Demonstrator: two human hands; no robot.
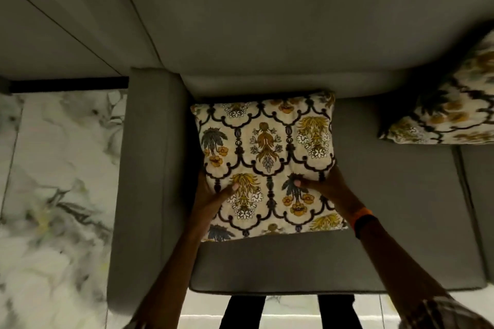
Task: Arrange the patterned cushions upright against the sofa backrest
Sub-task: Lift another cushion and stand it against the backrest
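Note:
A cream patterned cushion (267, 152) with dark scrollwork and yellow flowers lies over the grey sofa seat (395, 195), its far edge touching the foot of the backrest (267, 35). My left hand (213, 195) grips its left side, thumb on top. My right hand (326, 184) grips its right side, thumb pressed onto the fabric. A second patterned cushion (449, 104) leans against the backrest at the right edge, partly cut off by the frame.
The sofa's left armrest (149, 168) runs beside the held cushion. Marble-patterned floor (53, 181) lies to the left. My legs (288, 312) stand against the seat's front edge. An orange band circles my right wrist (362, 218).

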